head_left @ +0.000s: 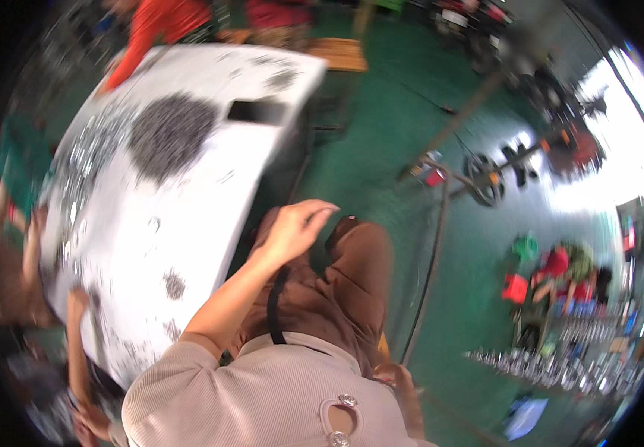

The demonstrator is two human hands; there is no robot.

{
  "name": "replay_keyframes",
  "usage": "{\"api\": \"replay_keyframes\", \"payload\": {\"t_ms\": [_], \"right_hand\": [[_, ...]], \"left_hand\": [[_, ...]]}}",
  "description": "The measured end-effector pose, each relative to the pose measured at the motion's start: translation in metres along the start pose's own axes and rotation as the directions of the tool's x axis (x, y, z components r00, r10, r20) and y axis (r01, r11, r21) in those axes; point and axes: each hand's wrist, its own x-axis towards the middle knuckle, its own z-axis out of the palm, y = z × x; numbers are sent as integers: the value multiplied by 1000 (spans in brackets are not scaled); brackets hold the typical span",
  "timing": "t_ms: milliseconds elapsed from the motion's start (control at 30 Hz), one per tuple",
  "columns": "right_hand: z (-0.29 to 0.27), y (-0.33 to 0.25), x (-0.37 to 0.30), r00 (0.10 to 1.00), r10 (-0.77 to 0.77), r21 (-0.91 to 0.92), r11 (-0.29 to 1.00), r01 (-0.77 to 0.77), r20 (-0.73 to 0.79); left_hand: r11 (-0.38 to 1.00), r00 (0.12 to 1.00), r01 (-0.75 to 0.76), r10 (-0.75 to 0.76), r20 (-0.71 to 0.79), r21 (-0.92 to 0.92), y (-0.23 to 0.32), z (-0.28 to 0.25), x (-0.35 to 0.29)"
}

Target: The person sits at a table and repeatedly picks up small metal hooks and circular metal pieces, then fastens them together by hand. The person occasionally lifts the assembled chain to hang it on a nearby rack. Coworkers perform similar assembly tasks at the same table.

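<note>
A table [210, 171] stands left of the person's lap. A heap of small parts [171, 134] lies on it, a phone [256, 111] just right of the heap.

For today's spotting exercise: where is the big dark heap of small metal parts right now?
In the head view, the dark heap lies upper left on the white table, just left of a flat black rectangle.
</note>
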Motion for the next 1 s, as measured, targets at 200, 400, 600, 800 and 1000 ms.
{"api": "replay_keyframes", "payload": {"t_ms": [200,400,600,800,1000], "right_hand": [[-124,-109,-51,997,64,-484,874,-34,46],[-206,-231,-44,998,-56,-822,570,-4,-44],[-227,-348,-75,937,-320,-934,356,-21,-143],[-238,-430,-77,816,-577,-993,67,99,42],[-218,-522,-291,-395,-859,-524,-512,681,326]], "left_hand": [[970,954,192,-221,-204,-149,-52,-42,-50],[971,843,220,-240,-482,-98,-87,-88,-73],[871,570,469,-170,-804,148,-115,-148,-105],[865,562,492,-227,-796,100,-106,-146,-121],[905,755,424,-348,-555,10,-63,-53,-102]]}}
